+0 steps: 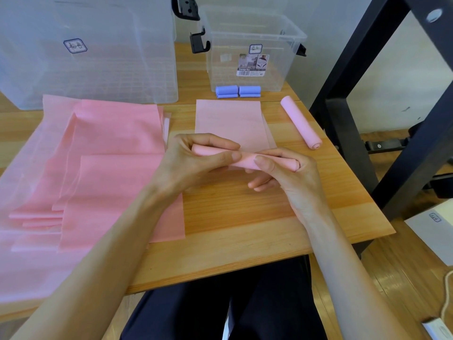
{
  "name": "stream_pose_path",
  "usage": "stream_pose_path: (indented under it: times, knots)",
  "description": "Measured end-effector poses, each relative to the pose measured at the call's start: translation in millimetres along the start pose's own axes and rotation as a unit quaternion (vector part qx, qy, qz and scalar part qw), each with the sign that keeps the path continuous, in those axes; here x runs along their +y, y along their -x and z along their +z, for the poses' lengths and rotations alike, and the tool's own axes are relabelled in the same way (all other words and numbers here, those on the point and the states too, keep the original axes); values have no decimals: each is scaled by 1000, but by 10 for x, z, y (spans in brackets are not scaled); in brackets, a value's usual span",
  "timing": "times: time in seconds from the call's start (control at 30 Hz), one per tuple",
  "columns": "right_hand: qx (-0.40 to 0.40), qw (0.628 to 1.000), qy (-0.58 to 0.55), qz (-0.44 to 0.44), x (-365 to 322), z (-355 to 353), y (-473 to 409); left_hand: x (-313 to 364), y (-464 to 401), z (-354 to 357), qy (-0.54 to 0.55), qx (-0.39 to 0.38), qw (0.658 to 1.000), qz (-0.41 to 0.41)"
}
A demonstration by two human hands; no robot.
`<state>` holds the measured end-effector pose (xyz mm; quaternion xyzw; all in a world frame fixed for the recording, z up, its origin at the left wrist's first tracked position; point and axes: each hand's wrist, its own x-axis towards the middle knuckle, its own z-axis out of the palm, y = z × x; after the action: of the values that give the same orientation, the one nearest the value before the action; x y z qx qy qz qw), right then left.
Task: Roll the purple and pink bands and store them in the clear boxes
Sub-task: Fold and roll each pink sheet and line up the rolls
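Upper left of the frame: large clear box [93, 57], standing at the back of the wooden surface [245, 217]. Below it, at left and centre-left: heap of flat pink bands [98, 168], unrolled, overlapping, some hanging toward the near edge.

Centre: left hand [193, 160], fingers curled over the top and thumb stretched along the front of the pink roll [241, 161], pinching it. Roll partly wound, lifted just above the surface, its unrolled tail [229, 119] lying flat behind toward the upper centre. Right hand [286, 173] just beside, thumb on top and fingers curled beneath the right end, likewise clamped round the roll.

Advice for the step, as a judgement: keep both thumbs pressing evenly, turn both ends at one rate so the edges stay flush and no cone forms; hold the tail taut and straight; keep the core tight before each new turn.

Upper centre: two purple rolls [238, 91], side by side in front of the small clear box [252, 52]. Right of centre: finished pink roll [301, 122], lying slantwise near the edge, not yet boxed.
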<state>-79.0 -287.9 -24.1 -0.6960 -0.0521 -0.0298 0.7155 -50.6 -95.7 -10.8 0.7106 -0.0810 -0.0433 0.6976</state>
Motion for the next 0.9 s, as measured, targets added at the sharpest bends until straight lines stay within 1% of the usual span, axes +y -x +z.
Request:
stream_pose_path:
  times: [0.1,0.23,0.4,0.53,0.63,0.73,0.83,0.9]
  knots:
    - [1,1000,-2,-2,2,7,-2,-19,-18,-5,-8,11,1000,-8]
    - [4,1000,-1,-16,14,9,-2,-31,-29,-14,23,17,998,-50]
    - [16,1000,-2,-11,4,-4,4,-8,-7,-18,24,-4,1000,-10]
    - [9,1000,1,-1,1,-2,-2,-4,1,-1,16,0,1000,-2]
    - [-3,1000,-4,-4,2,8,-1,-22,-17,-21,5,4,1000,-19]
    - [-12,1000,-1,-8,-2,2,4,-27,-17,-38,11,-14,999,-49]
    - [0,1000,-10,-10,-2,-12,5,-15,3,-38,-13,-23,999,-17]
    - [7,1000,-10,-1,-1,-10,4,-13,4,-37,-8,-20,1000,3]
